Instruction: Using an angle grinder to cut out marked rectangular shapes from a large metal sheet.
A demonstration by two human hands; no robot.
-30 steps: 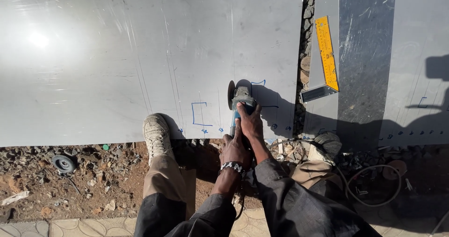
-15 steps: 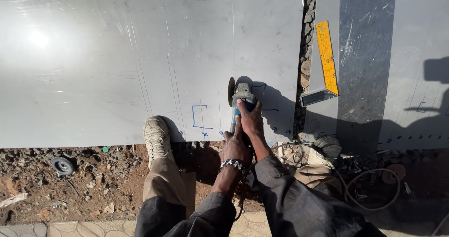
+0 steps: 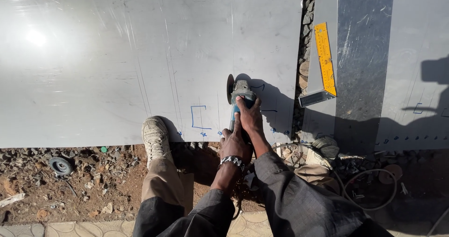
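Almost nothing has moved since the earlier pictures: the grinder point(image 3: 239, 96) sits at the same spot on the big metal sheet point(image 3: 93, 64), and both hands hold it just as before.

The grinder is blue and grey. Its round disc stands on edge at its far left side and touches the sheet near the sheet's near edge. The right hand point(image 3: 250, 115) is wrapped tight around the front of the grinder's body. The left hand point(image 3: 234, 143) is closed around the back of the handle, just behind the right hand, with one finger pointing forward along it. A shiny watch point(image 3: 232, 161) is on the left wrist.

A blue square mark point(image 3: 199, 118) is drawn on the sheet just left of the grinder. Smaller blue marks run along the near edge.

A dusty white shoe point(image 3: 154, 136) rests on the near edge of the sheet, left of the hands. The other shoe point(image 3: 325, 148) stands to the right, near a second metal sheet point(image 3: 411, 54). A yellow ruler point(image 3: 325, 59) lies on that sheet, far right of the grinder. A cable point(image 3: 369, 190) curls on the dirt at the near right. A small round disc point(image 3: 61, 165) lies on the ground at the near left.
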